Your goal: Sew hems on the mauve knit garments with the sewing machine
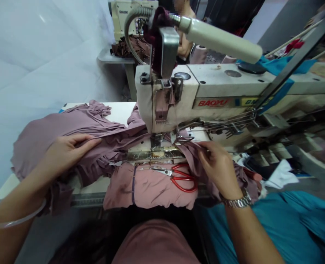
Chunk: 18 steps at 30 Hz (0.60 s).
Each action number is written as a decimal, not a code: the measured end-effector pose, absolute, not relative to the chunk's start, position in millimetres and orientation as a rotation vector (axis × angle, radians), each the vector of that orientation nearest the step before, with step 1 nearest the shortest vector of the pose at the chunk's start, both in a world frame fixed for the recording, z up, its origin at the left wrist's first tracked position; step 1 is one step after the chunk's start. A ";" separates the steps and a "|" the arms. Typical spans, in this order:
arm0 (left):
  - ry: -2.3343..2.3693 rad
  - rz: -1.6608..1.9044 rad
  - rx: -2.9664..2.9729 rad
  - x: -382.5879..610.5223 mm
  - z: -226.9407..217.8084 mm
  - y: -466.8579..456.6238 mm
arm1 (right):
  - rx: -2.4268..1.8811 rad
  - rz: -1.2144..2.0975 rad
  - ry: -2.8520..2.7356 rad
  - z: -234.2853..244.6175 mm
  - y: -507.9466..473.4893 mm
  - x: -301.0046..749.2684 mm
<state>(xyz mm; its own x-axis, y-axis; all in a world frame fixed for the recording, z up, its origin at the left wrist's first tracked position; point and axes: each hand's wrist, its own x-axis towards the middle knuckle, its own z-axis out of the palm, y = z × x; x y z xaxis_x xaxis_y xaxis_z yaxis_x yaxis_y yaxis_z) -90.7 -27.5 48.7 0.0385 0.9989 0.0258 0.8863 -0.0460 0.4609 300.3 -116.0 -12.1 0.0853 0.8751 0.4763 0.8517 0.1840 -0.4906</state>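
A length of mauve fabric runs across the table and through the head of a white sewing machine. On the left, my left hand pinches an edge of this cloth between thumb and fingers. To the right of the needle area, my right hand grips the strip of the same fabric that hangs toward me. The presser foot sits between my hands, partly hidden by cloth and metal guides. Scissors with red handles lie on a pink padded cloth at the table's front edge.
A lamp with a pale tubular head reaches over the machine. Teal fabric is heaped at my right. Behind, a person is near another sewing machine and some brown cloth. White sheeting hangs at the left.
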 end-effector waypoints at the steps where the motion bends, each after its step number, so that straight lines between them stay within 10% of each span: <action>1: 1.941 0.480 1.976 -93.7 47.5 -27.4 | -1.682 -0.016 -1.711 -13.3 -121.4 305.4; 13: 2.136 0.633 1.534 -77.5 59.5 -31.6 | -1.197 0.726 -0.653 -27.9 -135.3 310.8; 18: 1.442 0.698 2.094 -42.8 40.3 -32.8 | -1.245 0.600 -1.417 -24.6 -121.1 256.1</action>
<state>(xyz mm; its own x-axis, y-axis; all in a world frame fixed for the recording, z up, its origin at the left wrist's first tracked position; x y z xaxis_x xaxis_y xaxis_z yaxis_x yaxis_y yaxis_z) -42.8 -32.8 40.3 0.3074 0.9426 0.1301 0.6866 -0.3144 0.6556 256.1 -121.1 -24.6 0.1557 0.9073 0.3906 0.3513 0.3187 -0.8803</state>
